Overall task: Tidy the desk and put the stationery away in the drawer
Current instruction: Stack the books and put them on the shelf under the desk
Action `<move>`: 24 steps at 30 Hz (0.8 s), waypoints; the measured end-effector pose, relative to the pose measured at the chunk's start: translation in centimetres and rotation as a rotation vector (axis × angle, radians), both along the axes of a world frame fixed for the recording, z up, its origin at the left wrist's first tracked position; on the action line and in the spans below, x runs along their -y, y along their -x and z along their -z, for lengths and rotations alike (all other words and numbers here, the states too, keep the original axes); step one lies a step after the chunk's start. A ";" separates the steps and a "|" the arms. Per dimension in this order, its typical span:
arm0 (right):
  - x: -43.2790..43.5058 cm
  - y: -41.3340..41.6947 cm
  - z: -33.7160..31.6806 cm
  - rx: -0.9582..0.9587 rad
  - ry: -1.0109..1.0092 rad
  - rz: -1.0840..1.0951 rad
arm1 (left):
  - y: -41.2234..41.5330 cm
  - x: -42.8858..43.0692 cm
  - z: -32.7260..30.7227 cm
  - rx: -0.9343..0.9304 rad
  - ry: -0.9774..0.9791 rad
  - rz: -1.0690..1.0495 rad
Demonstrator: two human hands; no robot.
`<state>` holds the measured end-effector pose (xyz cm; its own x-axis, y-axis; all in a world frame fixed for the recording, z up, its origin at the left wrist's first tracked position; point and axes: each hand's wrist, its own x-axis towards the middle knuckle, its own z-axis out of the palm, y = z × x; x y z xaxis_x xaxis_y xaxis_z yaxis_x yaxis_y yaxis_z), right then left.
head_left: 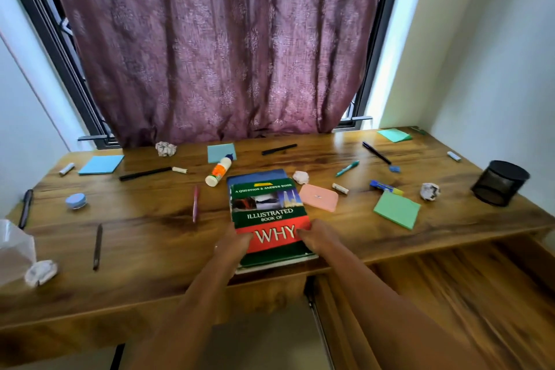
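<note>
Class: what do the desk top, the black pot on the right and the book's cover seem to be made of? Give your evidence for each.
Desk top: wood or wood-look laminate, glossy; grain streaks and window glare.
Black pot: probably metal mesh; fine netted wall.
Book cover: likely coated card; sharp colour printing, stiff flat edges.

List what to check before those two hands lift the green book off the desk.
1. Grip: left hand and right hand hold the green book at its near corners: ok.
2. Load: a blue book lies beneath; whether it is gripped too: cannot tell.
3. Right side: pink case lies close against the book: not ok.
4. Left side: red pen lies apart: ok.
5. Drawer: the wooden panel below the desk may be it; open: cannot tell.
</note>
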<state>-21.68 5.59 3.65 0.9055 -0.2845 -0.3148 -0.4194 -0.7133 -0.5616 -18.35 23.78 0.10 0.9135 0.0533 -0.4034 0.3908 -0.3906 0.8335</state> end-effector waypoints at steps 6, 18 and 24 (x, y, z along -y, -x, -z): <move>-0.8 -1.9 1.3 0.033 0.036 0.088 | -3.9 1.5 -1.7 -0.144 0.296 -0.139; -0.2 -2.2 1.1 0.003 -0.062 0.088 | -6.0 -0.1 -1.2 -0.272 0.467 -0.169; -0.1 -1.3 1.1 0.030 -0.142 0.078 | -6.1 0.0 -2.4 -0.363 0.529 -0.125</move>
<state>-20.38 5.73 2.58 0.8920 -0.3088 -0.3301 -0.4519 -0.5915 -0.6678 -12.20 23.81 2.50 0.7139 -0.1401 -0.6861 0.6997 0.1026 0.7070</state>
